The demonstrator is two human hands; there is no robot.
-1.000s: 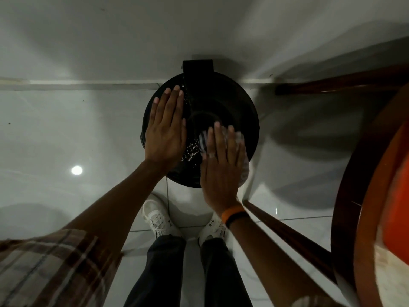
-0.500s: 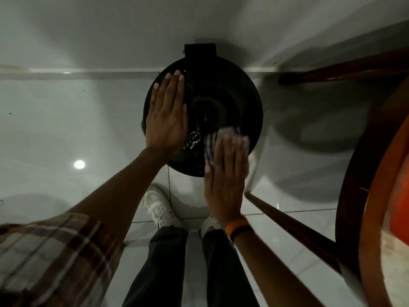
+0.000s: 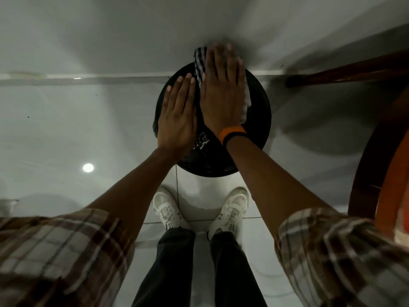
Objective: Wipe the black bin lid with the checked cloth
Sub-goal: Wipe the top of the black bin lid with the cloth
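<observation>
**Wipe in progress, near edge not clean**

Right hand (image 3: 223,94) flat, fingers extended, pressing checked cloth (image 3: 200,63) at far edge of black bin lid (image 3: 259,120). Left hand (image 3: 177,116) flat, grasping nothing, steadies lid's left side. White specks (image 3: 201,141) remain near the near edge.

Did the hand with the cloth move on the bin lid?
Yes. The right hand, pressing the checked cloth, has slid from the near edge of the round black bin lid to its far edge, by the wall.
</observation>
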